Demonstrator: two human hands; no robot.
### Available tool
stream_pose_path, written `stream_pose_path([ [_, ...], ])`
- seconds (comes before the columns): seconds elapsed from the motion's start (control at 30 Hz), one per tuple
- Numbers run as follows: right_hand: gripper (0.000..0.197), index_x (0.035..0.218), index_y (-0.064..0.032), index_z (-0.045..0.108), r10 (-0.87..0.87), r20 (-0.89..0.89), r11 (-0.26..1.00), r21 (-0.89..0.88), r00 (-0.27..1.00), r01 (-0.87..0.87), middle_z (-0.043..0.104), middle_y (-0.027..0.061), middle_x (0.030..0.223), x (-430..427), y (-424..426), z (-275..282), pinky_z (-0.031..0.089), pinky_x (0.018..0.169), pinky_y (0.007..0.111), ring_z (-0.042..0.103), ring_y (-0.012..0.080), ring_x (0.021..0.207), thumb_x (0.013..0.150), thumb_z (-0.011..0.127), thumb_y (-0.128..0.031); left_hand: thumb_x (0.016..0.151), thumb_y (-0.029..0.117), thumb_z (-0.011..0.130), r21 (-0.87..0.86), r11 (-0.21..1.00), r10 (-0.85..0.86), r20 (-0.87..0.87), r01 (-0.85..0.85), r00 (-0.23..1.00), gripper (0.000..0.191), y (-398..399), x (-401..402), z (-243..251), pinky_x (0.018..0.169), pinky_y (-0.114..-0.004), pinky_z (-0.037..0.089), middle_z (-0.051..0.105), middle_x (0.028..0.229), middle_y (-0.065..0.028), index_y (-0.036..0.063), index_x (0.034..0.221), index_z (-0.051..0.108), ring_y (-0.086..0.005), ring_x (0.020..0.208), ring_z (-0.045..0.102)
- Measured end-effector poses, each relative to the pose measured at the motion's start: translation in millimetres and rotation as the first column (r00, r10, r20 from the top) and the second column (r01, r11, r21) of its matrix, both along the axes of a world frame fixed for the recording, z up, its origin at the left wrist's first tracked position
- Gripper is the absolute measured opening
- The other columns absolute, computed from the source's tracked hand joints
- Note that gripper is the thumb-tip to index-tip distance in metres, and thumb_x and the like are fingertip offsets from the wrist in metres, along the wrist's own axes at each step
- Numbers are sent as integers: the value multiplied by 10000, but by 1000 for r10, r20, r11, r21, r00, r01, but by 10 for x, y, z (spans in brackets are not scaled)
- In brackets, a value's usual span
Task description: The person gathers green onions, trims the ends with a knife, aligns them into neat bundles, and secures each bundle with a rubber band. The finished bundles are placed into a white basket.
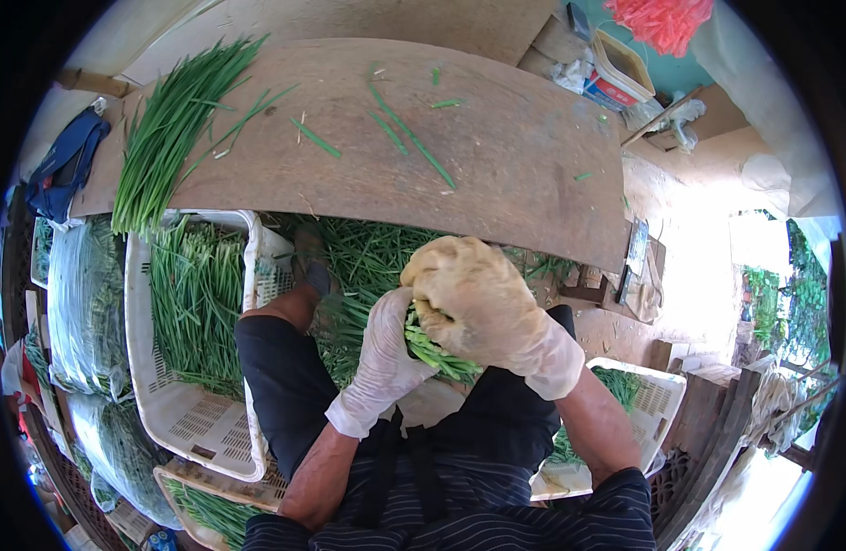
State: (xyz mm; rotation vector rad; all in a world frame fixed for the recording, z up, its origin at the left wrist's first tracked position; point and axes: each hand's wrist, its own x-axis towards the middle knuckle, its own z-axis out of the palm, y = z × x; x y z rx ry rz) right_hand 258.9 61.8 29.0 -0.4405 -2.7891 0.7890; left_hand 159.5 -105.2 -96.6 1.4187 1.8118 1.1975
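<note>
Above my lap, my left hand [385, 358], in a thin whitish glove, is closed around a bunch of garlic chives [440, 355]. The pale green stalk ends point towards me and to the right, while leaves trail off beyond the left hand. My right hand [481, 310] wears a thicker, stained tan glove over a thin one. Its fingers curl tightly against the same bunch, and the palm side is hidden. Straight ahead is a brown wooden board table [519, 165] with loose leaf scraps, and a larger pile of chives [182, 131] lies at its left end.
To my left stands a white plastic crate [202, 430] partly filled with chives. Plastic-wrapped bundles [85, 303] lie beyond it. Another white crate [660, 406] is at my right. Loose leaves [374, 241] cover the floor below the table, and a low wooden stool [602, 286] stands right.
</note>
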Motion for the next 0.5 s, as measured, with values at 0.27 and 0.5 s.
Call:
stream_pose_path([
  [0.27,157,922,-47,666,-201,-601,938,-346,773,-25,695,119,1005,488,621,1018,585,918,490,717,314,999,985,673,-190,696,31,976,-88,995,73,337,-46,939,1113,-96,-38,-113,1190,-383,472,570,1519,-102,43,1627,366,-196,1362,589],
  [0.5,274,855,-117,649,-118,-466,927,-367,877,-71,663,111,956,1142,664,1620,514,926,512,661,314,1000,1020,696,-330,671,-46,960,-108,977,210,618,-182,758,1160,-99,-213,-228,1180,-380,484,560,1520,-85,67,1643,338,-197,1376,572],
])
